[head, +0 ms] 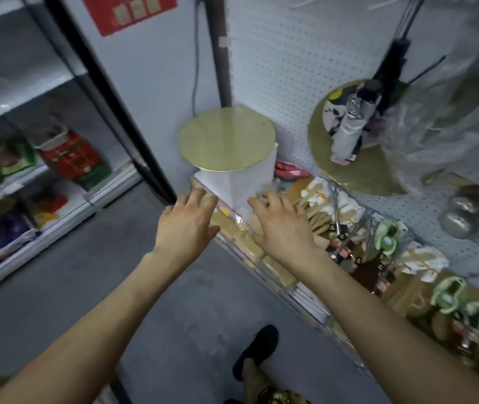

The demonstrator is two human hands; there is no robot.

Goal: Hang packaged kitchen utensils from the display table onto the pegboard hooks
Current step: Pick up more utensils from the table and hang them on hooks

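The left hand [187, 221] and right hand [280, 221] are spread wide, holding nothing, just in front of the box [241, 182]. The packs [318, 199] lie on the surface [308, 301] right of the box. They look light, thin and slippery, so pinch the top card

- Dim, cool, bluish-grey indoor light; its source cannot be told.
- The whole picture is soft, with motion smear strongest on the fingers [198, 196] of the left hand [187, 228] and right hand [282, 228].
- The gold disc [226, 139] at centre carries a pale sheen, the brightest patch.
- The clear wrap [451, 118] at upper right is washed out by hazy glare.
- Wide-angle bending: the black post [107, 88] leans and the shelves [28, 109] at the left edge bow.
- The packets [69, 158] at left are smeared blobs of colour.
- The floor [174, 301] is dull grey with faint shadows; the shoe [257, 351] is near black, detail lost.
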